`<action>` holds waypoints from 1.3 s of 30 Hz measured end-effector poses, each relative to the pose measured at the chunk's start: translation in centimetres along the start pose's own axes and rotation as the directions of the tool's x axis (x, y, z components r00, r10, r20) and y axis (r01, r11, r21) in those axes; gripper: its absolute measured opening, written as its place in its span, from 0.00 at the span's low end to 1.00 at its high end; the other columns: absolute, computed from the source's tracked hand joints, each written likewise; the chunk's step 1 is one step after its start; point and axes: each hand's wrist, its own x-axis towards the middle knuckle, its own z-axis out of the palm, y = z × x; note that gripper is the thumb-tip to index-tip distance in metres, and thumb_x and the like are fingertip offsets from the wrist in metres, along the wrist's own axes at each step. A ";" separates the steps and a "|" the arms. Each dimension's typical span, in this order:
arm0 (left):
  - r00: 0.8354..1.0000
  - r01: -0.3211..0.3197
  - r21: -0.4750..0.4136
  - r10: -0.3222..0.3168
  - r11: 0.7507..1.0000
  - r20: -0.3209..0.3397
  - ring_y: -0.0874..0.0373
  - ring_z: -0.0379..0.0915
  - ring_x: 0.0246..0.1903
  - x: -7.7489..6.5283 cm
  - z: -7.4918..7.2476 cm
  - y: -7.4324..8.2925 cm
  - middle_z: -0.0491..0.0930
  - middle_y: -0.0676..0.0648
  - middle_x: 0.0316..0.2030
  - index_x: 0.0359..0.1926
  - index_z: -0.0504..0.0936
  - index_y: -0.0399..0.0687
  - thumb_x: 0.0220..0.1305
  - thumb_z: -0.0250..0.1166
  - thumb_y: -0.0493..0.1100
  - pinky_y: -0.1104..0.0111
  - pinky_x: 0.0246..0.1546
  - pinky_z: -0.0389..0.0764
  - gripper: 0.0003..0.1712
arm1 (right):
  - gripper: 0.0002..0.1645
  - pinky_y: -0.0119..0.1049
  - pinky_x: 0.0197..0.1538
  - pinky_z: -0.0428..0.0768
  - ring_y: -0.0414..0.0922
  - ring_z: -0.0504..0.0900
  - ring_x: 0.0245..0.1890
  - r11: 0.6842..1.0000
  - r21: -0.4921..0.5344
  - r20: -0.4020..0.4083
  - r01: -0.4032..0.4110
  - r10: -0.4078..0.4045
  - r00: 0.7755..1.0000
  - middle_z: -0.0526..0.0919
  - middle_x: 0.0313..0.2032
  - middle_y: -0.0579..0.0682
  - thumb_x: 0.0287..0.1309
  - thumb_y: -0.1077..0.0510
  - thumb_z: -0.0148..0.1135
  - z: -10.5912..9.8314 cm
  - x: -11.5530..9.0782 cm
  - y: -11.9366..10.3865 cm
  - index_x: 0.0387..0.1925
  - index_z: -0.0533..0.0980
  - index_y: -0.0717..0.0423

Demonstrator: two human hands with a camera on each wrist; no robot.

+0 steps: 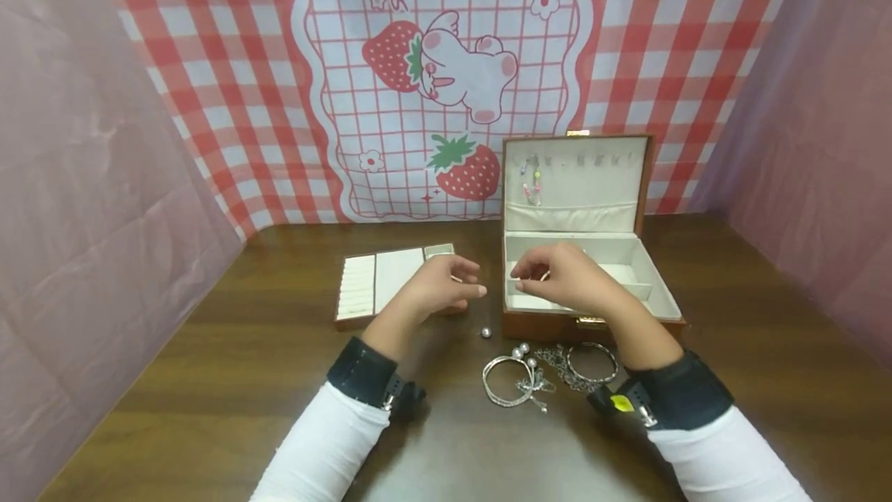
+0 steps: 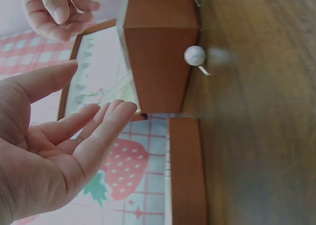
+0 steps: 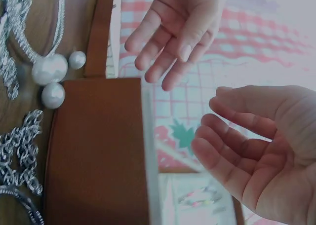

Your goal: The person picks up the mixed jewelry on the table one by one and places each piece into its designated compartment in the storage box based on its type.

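My left hand (image 1: pixel 442 285) hovers over the right side of a small jewelry tray (image 1: pixel 397 276) with ring rolls, fingers relaxed and nothing in them. My right hand (image 1: pixel 567 277) is above the near left part of an open brown jewelry box (image 1: pixel 530 325), its fingers loosely bent and empty in the right wrist view. On the table between tray and box lies a pearl stud earring (image 2: pixel 195 56). In front of the box are a silver bracelet (image 1: pixel 485 382) beside several pearls (image 3: pixel 49 69), a silver chain (image 3: pixel 22 156) and a round bangle (image 1: pixel 616 369).
The box's lid (image 1: pixel 574 180) stands upright at the back, with a colorful beaded bracelet (image 1: pixel 536 177) hanging at its left. White dividers (image 1: pixel 637 289) split the box's inside. Behind the wooden table (image 1: pixel 209 378) hangs a red checked strawberry cloth (image 1: pixel 244 84), with pinkish curtains (image 1: pixel 90 177) at the sides.
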 end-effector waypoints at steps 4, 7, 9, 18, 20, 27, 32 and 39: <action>0.998 -0.065 0.012 0.065 0.998 0.013 0.50 0.80 0.44 0.1 0.1 2.2 0.77 0.34 0.54 0.59 0.75 0.33 0.59 0.70 0.36 0.65 0.39 0.85 0.27 | 0.05 0.36 0.33 0.80 0.37 0.78 0.28 0.996 -0.050 0.004 0.071 -0.071 0.997 0.83 0.27 0.41 0.52 0.67 0.68 -1.5 -0.4 -2.1 0.33 0.84 0.59; 0.991 -0.135 0.051 0.135 0.989 0.021 0.50 0.79 0.46 0.0 0.3 3.9 0.78 0.35 0.53 0.59 0.75 0.34 0.59 0.70 0.36 0.66 0.38 0.85 0.27 | 0.07 0.39 0.33 0.81 0.38 0.78 0.29 0.988 -0.074 0.006 0.132 -0.132 0.991 0.83 0.28 0.41 0.50 0.68 0.68 -2.1 -0.4 -3.7 0.33 0.84 0.57; 0.986 -0.163 0.081 0.161 0.983 0.032 0.50 0.79 0.47 -0.2 0.3 4.3 0.78 0.36 0.53 0.59 0.75 0.33 0.58 0.70 0.36 0.66 0.37 0.85 0.28 | 0.07 0.40 0.34 0.81 0.39 0.78 0.30 0.982 -0.083 0.019 0.167 -0.166 0.986 0.83 0.29 0.41 0.50 0.68 0.69 -2.0 -0.4 -4.3 0.32 0.84 0.55; 0.988 -0.152 0.305 0.138 0.940 0.068 0.56 0.81 0.31 -1.1 -3.1 0.5 0.82 0.43 0.39 0.50 0.81 0.34 0.54 0.72 0.35 0.69 0.31 0.84 0.21 | 0.09 0.39 0.39 0.85 0.41 0.81 0.34 0.978 0.023 0.217 0.209 -0.209 0.954 0.82 0.34 0.47 0.49 0.70 0.68 0.8 -1.1 -2.2 0.34 0.81 0.59; 0.979 -0.179 0.423 0.120 0.888 0.163 0.56 0.80 0.24 -0.8 -3.0 -0.2 0.83 0.47 0.33 0.46 0.83 0.36 0.53 0.73 0.36 0.70 0.26 0.82 0.18 | 0.11 0.38 0.39 0.85 0.41 0.81 0.34 0.979 0.046 0.251 0.199 -0.204 0.946 0.82 0.35 0.49 0.49 0.71 0.67 1.1 -1.5 -1.7 0.37 0.81 0.60; 0.939 -0.247 0.537 0.063 0.807 0.338 0.60 0.75 0.15 -0.7 -0.8 -1.1 0.81 0.53 0.24 0.43 0.83 0.38 0.51 0.74 0.35 0.71 0.22 0.79 0.17 | 0.14 0.29 0.36 0.81 0.39 0.80 0.32 0.979 -0.020 0.307 0.205 -0.189 0.933 0.82 0.32 0.47 0.45 0.74 0.65 2.3 -2.2 -1.5 0.35 0.82 0.59; 0.939 -0.290 0.574 0.112 0.765 0.325 0.64 0.75 0.21 -0.9 -0.9 -0.8 0.80 0.54 0.24 0.43 0.84 0.39 0.50 0.75 0.36 0.72 0.27 0.78 0.17 | 0.13 0.29 0.36 0.81 0.38 0.80 0.32 0.971 -0.046 0.277 0.233 -0.212 0.937 0.82 0.32 0.46 0.45 0.74 0.66 2.5 -2.0 -1.6 0.34 0.82 0.59; 0.928 -0.348 0.604 0.171 0.717 0.331 0.65 0.74 0.27 -0.9 -1.0 -0.2 0.80 0.56 0.26 0.41 0.85 0.40 0.49 0.76 0.38 0.72 0.32 0.78 0.16 | 0.15 0.29 0.37 0.79 0.39 0.78 0.32 0.956 -0.065 0.360 0.286 -0.245 0.900 0.82 0.33 0.49 0.43 0.73 0.67 4.2 -1.9 -2.3 0.37 0.82 0.62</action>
